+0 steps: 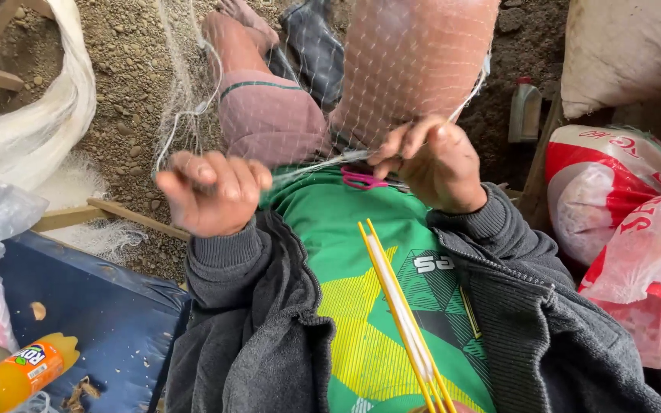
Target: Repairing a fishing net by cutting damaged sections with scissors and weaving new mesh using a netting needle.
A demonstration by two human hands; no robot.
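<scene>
Gravelly dirt ground (128, 69) lies under a seated person whose knees are draped with a fine white fishing net (415, 53). Taking that net as the landmark: the left hand (212, 191) sits at its lower left edge, curled into a fist and clamped on a gathered strand of mesh that runs taut toward the other hand. The right hand (434, 164) is at the net's lower middle, fingers pinched together on the netting and twine; just below it lie pink-handled scissors (365, 180), whether gripped or only resting against the lap cannot be told. Below the net, on the green shirt, rests a long yellow netting needle (403, 313) loaded with white line. Far left of the net hangs a bundle of white fibre (55, 107); an orange drink bottle (17, 375) lies on a blue sheet. Judging by the loaded needle lying unused, mending looks partly underway, with much mesh left
</scene>
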